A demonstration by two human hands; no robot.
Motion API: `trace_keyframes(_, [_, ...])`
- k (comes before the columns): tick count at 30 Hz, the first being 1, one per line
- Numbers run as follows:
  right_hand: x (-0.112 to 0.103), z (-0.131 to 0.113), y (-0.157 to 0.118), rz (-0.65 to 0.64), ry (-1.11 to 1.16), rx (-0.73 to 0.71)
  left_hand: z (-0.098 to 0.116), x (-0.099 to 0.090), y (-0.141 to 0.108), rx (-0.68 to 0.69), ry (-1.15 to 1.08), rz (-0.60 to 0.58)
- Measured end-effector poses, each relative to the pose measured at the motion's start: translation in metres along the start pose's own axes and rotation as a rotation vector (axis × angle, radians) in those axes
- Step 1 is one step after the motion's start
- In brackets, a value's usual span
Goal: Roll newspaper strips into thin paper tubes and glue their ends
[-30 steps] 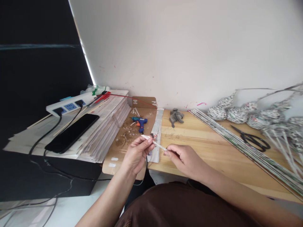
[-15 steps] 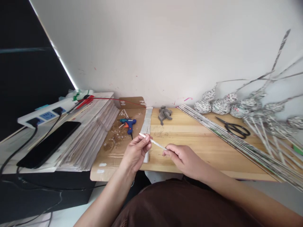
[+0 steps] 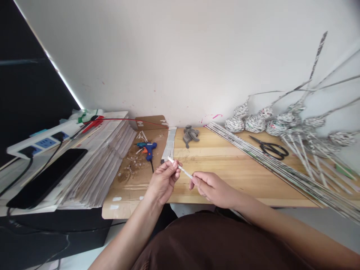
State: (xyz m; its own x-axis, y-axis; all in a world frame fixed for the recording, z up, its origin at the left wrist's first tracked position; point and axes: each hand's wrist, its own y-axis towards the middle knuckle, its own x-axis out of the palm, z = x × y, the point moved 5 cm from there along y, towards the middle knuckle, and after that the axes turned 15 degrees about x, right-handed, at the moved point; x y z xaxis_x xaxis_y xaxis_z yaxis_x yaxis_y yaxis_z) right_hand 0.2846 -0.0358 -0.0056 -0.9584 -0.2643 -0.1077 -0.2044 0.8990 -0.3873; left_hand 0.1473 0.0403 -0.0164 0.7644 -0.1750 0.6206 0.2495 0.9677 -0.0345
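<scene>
A thin white rolled paper stick spans the gap between my two hands, above the front of the wooden table. My left hand pinches it near its upper left end, thumb against fingertips. Lower and to the right, my right hand is closed round the same stick, its fingers curled in. Behind my left hand, a strip of newspaper lies along the edge of a brown cardboard sheet. A blue glue gun rests on that cardboard.
At left, a newspaper stack carries a black phone and a white power strip. A grey cloth lies mid-table. To the right are long paper sticks, black scissors and several woven paper gourds.
My right hand has come slightly closer to my left, so less of the paper stick shows between them. The view has shifted a little, moving the surroundings left.
</scene>
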Motion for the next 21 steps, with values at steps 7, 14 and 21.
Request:
trace_keyframes(7, [0.004, 0.017, 0.009, -0.423, 0.441, 0.163, -0.007, 0.002, -0.004, -0.065, -0.094, -0.009])
trace_keyframes(14, [-0.012, 0.001, -0.001, 0.218, -0.18, -0.097, -0.012, 0.003, -0.005, -0.053, -0.035, 0.008])
trace_keyframes(21, [0.001, 0.023, 0.008, -0.336, 0.365, 0.16, -0.017, 0.008, -0.008, -0.066, -0.032, -0.079])
